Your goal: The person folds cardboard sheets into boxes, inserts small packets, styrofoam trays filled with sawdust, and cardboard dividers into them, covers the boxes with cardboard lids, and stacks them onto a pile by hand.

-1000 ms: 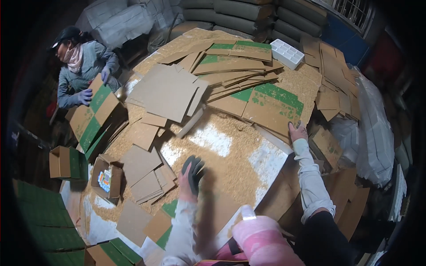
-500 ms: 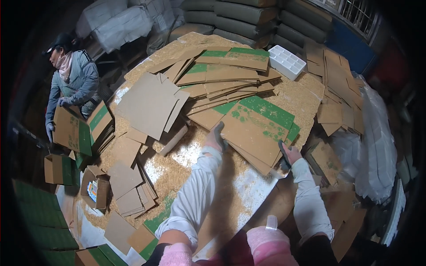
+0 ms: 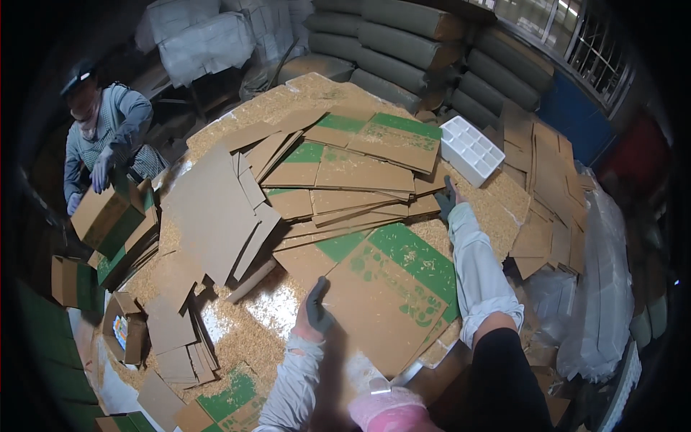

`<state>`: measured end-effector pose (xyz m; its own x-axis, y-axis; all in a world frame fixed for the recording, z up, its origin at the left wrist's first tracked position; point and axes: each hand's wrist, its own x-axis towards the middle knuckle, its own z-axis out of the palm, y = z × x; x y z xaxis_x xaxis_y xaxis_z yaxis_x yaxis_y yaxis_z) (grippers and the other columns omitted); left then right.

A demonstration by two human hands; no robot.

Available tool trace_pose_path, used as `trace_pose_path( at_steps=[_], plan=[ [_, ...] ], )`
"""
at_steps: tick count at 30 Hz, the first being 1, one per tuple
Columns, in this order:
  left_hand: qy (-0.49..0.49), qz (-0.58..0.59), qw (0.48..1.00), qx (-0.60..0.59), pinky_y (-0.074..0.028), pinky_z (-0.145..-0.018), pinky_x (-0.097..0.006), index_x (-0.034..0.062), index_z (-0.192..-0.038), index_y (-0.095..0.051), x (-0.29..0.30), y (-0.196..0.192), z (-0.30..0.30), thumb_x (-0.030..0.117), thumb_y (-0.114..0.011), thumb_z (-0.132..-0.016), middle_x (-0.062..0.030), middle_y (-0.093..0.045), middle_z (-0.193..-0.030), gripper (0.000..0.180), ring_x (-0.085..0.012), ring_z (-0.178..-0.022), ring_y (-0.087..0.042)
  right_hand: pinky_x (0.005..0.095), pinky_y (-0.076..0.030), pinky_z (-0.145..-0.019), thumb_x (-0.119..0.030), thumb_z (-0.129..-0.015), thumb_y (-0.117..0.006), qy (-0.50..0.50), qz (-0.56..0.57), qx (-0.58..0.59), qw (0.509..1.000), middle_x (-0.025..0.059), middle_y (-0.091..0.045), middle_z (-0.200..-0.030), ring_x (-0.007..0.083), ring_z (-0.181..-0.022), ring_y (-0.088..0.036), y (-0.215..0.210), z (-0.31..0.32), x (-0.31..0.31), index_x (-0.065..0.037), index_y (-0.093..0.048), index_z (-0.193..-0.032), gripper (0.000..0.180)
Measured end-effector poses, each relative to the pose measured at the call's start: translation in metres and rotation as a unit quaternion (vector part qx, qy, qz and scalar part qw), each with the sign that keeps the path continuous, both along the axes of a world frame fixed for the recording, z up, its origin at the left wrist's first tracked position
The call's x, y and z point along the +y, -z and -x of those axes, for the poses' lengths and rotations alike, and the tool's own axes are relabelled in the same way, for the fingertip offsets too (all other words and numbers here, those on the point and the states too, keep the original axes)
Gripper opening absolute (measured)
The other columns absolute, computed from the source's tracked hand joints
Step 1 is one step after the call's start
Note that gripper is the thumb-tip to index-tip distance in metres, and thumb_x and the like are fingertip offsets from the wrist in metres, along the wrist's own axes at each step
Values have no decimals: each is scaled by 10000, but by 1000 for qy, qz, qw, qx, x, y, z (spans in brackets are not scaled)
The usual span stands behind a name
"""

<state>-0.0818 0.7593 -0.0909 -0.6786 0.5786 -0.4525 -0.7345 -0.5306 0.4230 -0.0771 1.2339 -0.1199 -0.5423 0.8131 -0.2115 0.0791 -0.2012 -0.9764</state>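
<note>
Flat folded cardboard cartons (image 3: 374, 291), brown with a green band and green print, lie in a small pile in front of me. My left hand (image 3: 315, 315), in a dark-palmed glove, is beside the pile's left edge, its fingers stretched out; whether it touches the cardboard is hard to tell. Farther off, my right hand (image 3: 450, 199) reaches to the right end of a layered stack of flat cartons (image 3: 360, 176), fingers apart. Just beyond that hand stands a white compartmented foam tray (image 3: 471, 151).
Sawdust-like shavings (image 3: 270, 345) cover the table. Grey-brown cardboard sheets (image 3: 209, 209) lie at left, near a small open box (image 3: 126, 327). A co-worker (image 3: 108, 137) handles a carton (image 3: 108, 219) at far left. More flat cardboard (image 3: 551, 194) and plastic-wrapped white material (image 3: 597, 281) stand at right.
My right hand has left the near pile's right corner and moved away from me to the farther stack. My left hand stays by the near pile. The co-worker has tilted the carton.
</note>
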Motion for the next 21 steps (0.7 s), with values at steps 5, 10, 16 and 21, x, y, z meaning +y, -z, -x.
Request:
trace_pose_path(
  at_steps=[5,10,16,21],
  plan=[
    [27,242,867,434,-405,-903,-404,-10,-1174,-438,44,-20,-21,165,-528,-835,-162,-518,-1128,392,-273,-1056,-509,260,-481,-744,-186,-771,-641,-194,-134,36,971,88,-557,-1089,180,-946,-552,-27,-9,40,-23,-533,-1127,406],
    [85,246,894,364,-401,-915,-324,-25,-1153,-443,56,-37,-14,244,-528,-866,-111,-524,-1118,403,-230,-1034,-503,281,-437,-895,-34,-768,-610,-83,157,264,948,83,-548,-1061,171,-974,-538,-113,-51,-64,18,-472,-1129,390],
    [136,382,830,384,-363,-947,-391,43,-1277,-360,26,-2,-17,646,-364,-802,-91,-414,-1283,767,-240,-1162,-415,286,-486,-748,-52,-796,-580,-67,269,8,961,100,-584,-977,168,-883,-575,-190,-211,-215,27,-550,-1031,250],
    [46,403,797,448,-358,-953,-376,-16,-1258,-360,-12,19,-10,299,-555,-776,-174,-424,-1257,607,-287,-1136,-439,266,-464,-465,-391,-858,-490,-273,142,-74,949,113,-619,-759,151,-547,-579,-234,-147,-140,9,-539,-1050,446]
  ],
)
